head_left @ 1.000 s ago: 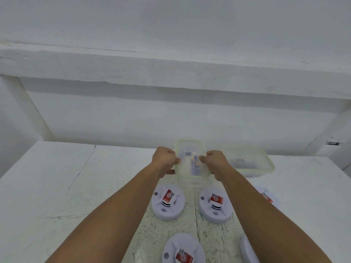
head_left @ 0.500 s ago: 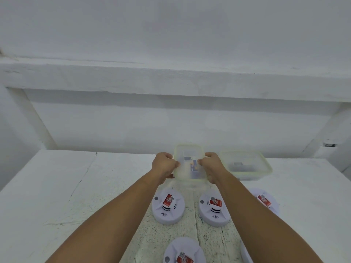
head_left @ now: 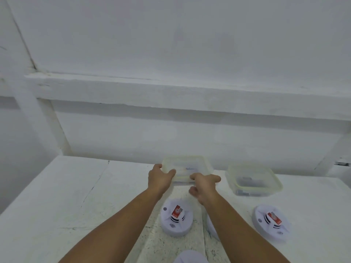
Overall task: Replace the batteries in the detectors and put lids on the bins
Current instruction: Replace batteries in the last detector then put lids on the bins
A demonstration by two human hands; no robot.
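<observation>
The left hand (head_left: 160,179) gripped the near left corner of a clear plastic bin (head_left: 182,179), with its thumb laid on the lid (head_left: 199,160) and its fingers curled round the rim. The right hand (head_left: 204,185) lay at the bin's near edge with its fingers spread and loose. It seemed only to touch the rim rather than hold it, though blur made that hard to judge.

The bin stood toward the back of the white table (head_left: 76,196), and both it and its lid were rounded-cornered rectangles with a pale yellowish edge. Small dark items showed dimly through its wall. A second bin (head_left: 252,188) of the same make stood just to its right, apart from it, also lidded.

Nearer the person stood round, white, smooth-domed detectors. The left detector (head_left: 176,223) and the right detector (head_left: 271,226) each carried a red and white battery, one (head_left: 176,212) and the other (head_left: 273,218), bearing a round emblem whose lettering was too blurred to read. A third detector (head_left: 210,226) was mostly hidden behind the right forearm, and a fourth detector (head_left: 190,259) was cut off by the bottom edge. The tabletop was painted, scuffed and speckled.
</observation>
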